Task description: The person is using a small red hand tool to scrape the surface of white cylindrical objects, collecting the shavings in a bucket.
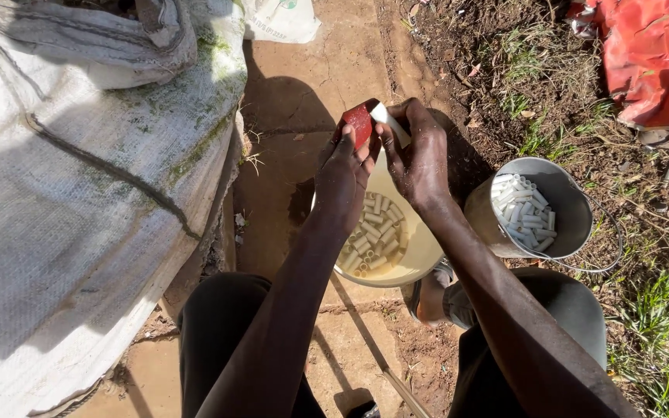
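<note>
My left hand (343, 174) grips a small red block (358, 122) at the top of its fingers. My right hand (418, 151) holds a short white tube (389, 121) pressed against that red block. Both hands hover over a cream plastic bowl (420, 248) that holds several short white tube pieces (373, 232). To the right stands a metal bucket (565, 203) with more white tube pieces (524, 213) inside and a wire handle hanging down.
A big, dirty white woven sack (79, 178) fills the left side. Under me are concrete slabs (303, 85) and bare soil with grass on the right. A red cloth (656, 54) lies at the top right. My knees frame the bowl.
</note>
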